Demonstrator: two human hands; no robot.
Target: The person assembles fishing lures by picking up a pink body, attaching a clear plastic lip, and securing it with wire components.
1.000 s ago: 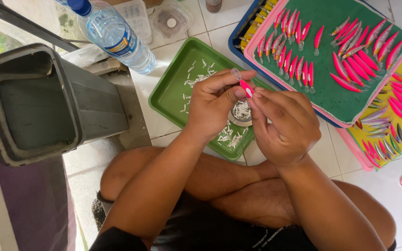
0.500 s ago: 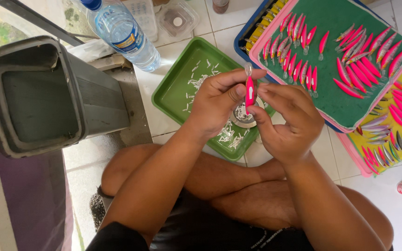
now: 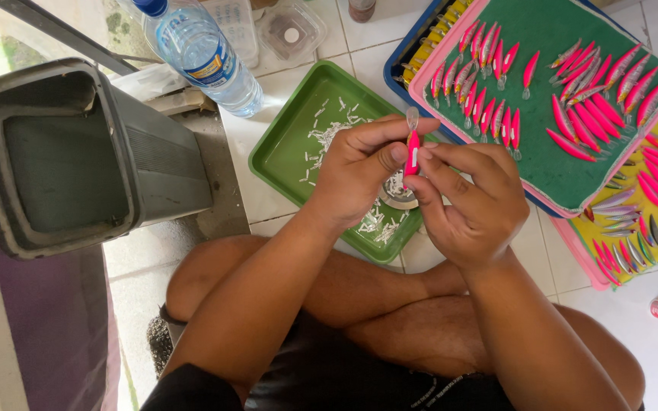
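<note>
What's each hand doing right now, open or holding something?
Left hand: closed, pinching the pink lure between thumb and fingers.
Right hand: closed, fingertips on the same pink lure from the other side.

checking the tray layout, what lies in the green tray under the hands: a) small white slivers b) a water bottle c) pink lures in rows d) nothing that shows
a: the green tray holds scattered small white slivers, while the pink lures in rows lie on the green mat to the right and the water bottle rests on the floor beside the tray.
</note>
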